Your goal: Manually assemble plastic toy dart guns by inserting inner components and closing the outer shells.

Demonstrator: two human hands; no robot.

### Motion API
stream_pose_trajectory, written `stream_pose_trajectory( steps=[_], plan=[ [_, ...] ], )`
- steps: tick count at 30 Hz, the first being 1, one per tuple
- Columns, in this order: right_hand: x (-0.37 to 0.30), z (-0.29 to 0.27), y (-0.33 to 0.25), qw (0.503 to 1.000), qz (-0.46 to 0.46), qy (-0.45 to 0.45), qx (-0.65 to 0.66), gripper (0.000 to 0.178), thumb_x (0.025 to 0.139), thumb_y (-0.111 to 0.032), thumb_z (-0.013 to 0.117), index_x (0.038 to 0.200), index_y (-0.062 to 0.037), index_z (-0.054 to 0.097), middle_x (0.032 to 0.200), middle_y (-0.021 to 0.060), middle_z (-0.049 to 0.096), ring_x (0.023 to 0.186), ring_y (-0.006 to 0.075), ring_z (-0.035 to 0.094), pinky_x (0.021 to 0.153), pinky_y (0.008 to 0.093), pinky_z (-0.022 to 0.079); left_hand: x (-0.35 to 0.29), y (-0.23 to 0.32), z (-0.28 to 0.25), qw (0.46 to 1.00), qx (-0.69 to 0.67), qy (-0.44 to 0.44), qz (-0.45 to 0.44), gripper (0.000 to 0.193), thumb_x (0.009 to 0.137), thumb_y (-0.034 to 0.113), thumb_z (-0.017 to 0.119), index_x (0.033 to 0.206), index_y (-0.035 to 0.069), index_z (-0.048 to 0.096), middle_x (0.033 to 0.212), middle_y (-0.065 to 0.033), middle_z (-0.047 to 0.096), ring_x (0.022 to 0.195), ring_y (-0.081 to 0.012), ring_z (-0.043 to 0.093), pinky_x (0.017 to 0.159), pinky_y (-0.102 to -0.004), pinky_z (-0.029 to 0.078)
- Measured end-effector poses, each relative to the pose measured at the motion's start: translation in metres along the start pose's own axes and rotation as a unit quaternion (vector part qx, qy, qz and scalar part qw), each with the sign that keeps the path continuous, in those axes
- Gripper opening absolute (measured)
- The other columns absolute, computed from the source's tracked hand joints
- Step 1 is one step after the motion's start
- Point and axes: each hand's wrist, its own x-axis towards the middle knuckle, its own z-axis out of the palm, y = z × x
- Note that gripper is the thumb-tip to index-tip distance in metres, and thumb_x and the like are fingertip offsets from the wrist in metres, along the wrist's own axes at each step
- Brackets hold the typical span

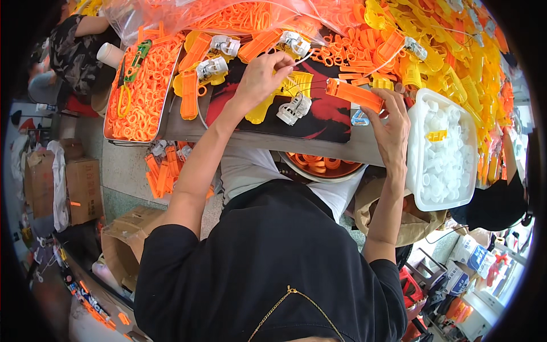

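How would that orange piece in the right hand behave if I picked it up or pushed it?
The orange piece is probably stiff: gripped near one end by the right hand, it shows no sag. It's likely light, since it looks like moulded plastic. Its long, straight sides suggest it would slide rather than roll.

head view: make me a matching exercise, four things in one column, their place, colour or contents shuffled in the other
Things
1. orange piece
2. green tool
3. tub
4. mat

Descriptions
A. filled mostly with white pieces
B. black and red
C. held in the right hand
D. lying on orange rings

Pairs: 1-C, 2-D, 3-A, 4-B
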Motion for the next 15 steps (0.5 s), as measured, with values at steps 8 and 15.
stream_pose_trajectory(
  steps=[8, 15],
  plan=[
    [0.007, 0.006, -0.001, 0.998, -0.044, 0.031, -0.012, 0.041, 0.082, -0.01, 0.081, 0.12, -0.0047, 0.068, 0.116, 0.0103, 0.067, 0.097, 0.026, 0.065, 0.083, 0.0355, 0.053, -0.027, 0.021, 0.003, 0.939, 0.283, 0.009, 0.193, 0.005, 0.085, 0.013, 0.074, 0.09, 0.012, 0.074, 0.099, 0.0, 0.058, 0.102, -0.0227, 0.057, 0.089, -0.0382, 0.042],
    [0.011, 0.015, -0.008, 0.997, -0.055, 0.045, -0.009, 0.041, 0.081, -0.01, 0.083, 0.119, -0.0054, 0.069, 0.117, 0.0102, 0.066, 0.104, 0.0266, 0.064, 0.088, 0.0361, 0.053, -0.033, 0.033, 0.024, 0.932, 0.339, 0.106, 0.07, 0.023, 0.075, 0.033, 0.083, 0.067, 0.014, 0.074, 0.086, 0.0005, 0.053, 0.09, -0.0205, 0.052, 0.079, -0.0384, 0.036]
  ],
)
